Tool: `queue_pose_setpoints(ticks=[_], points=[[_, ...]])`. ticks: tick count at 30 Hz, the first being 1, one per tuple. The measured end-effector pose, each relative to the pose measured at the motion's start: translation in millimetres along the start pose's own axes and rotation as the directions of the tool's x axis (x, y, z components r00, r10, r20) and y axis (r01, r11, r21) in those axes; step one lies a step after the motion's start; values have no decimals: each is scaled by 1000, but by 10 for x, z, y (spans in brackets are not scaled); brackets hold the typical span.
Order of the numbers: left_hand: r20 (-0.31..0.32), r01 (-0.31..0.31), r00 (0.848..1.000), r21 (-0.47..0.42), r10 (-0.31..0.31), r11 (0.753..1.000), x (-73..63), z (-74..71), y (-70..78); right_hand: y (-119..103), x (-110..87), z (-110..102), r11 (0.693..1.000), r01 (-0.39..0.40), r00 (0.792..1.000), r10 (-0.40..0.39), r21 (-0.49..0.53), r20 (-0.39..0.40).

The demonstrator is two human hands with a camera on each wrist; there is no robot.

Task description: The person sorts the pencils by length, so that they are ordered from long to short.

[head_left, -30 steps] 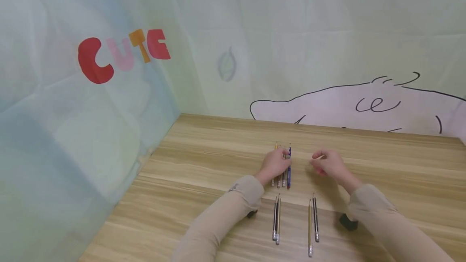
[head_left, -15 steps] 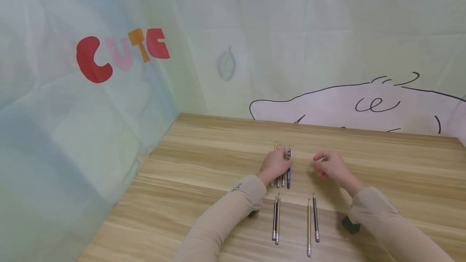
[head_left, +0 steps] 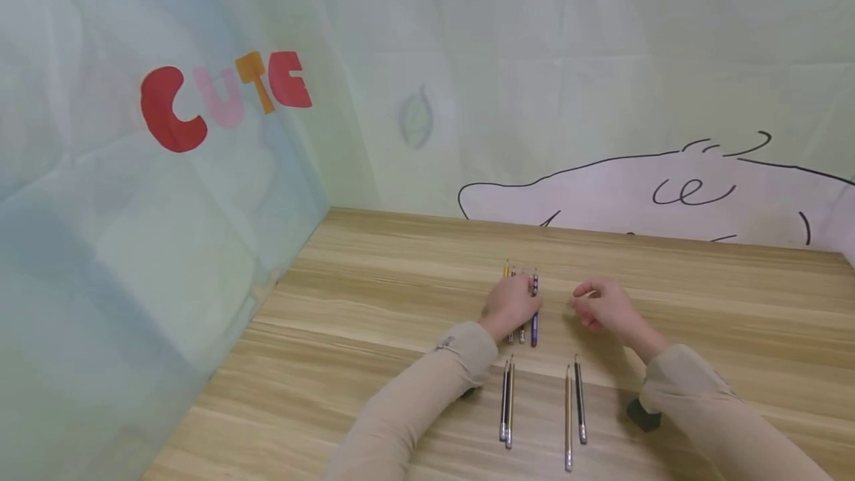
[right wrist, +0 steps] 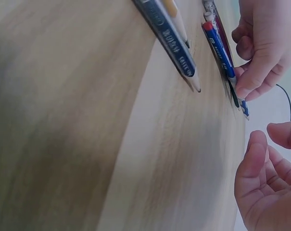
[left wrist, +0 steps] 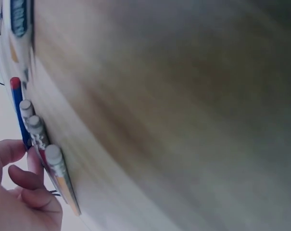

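In the head view my left hand (head_left: 510, 306) pinches a blue pencil (head_left: 534, 331) with a red end, between thumb and finger. The right wrist view shows a dark shadow beside this blue pencil (right wrist: 217, 45). Several other pencils lie alongside to its left, partly hidden under the hand; a yellow pencil (head_left: 506, 268) is the outermost. Their silver eraser ends show in the left wrist view, near the curled fingers (left wrist: 27, 178). My right hand (head_left: 606, 304) is a short way to the right, fingers loosely bent, holding nothing.
Nearer on the wooden table (head_left: 374, 295) lie a dark pencil (head_left: 504, 403) and a gold pencil (head_left: 510, 407) close together. To their right are another gold pencil (head_left: 568, 421) and a dark pencil (head_left: 580, 401). A printed cloth (head_left: 401, 58) stands behind and at left.
My left hand has shifted slightly to the right, and the blue pencil has moved right with it, leaving a wider gap to the pencils beside it. The right hand stays almost still.
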State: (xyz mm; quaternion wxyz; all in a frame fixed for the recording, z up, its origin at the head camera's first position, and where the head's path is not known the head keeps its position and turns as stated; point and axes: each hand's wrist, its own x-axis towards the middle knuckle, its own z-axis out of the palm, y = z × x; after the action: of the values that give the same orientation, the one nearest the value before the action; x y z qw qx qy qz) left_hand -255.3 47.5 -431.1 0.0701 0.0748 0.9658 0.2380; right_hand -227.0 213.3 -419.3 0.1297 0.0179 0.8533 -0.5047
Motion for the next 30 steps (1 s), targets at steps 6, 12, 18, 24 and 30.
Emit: queue_pose_setpoints(ticks=[6,12,18,24,30], points=[[-13,2,1000,55,-1,998,-17,-9,24,35,-9,-5,1000,-3,1000,3,6,8],[-16,5,1000,119,-3,993,-3,22,52,58,-54,3,1000,16,1000,-16,10,23],[-22,6,1000,167,-2,986,22,53,78,84,-119,21,999,35,999,-35,11,32],[-30,-12,999,196,19,981,21,57,89,95,-192,32,999,50,998,-50,6,48],[-32,-26,999,192,33,981,4,44,97,97,-268,45,997,72,996,-72,-5,57]])
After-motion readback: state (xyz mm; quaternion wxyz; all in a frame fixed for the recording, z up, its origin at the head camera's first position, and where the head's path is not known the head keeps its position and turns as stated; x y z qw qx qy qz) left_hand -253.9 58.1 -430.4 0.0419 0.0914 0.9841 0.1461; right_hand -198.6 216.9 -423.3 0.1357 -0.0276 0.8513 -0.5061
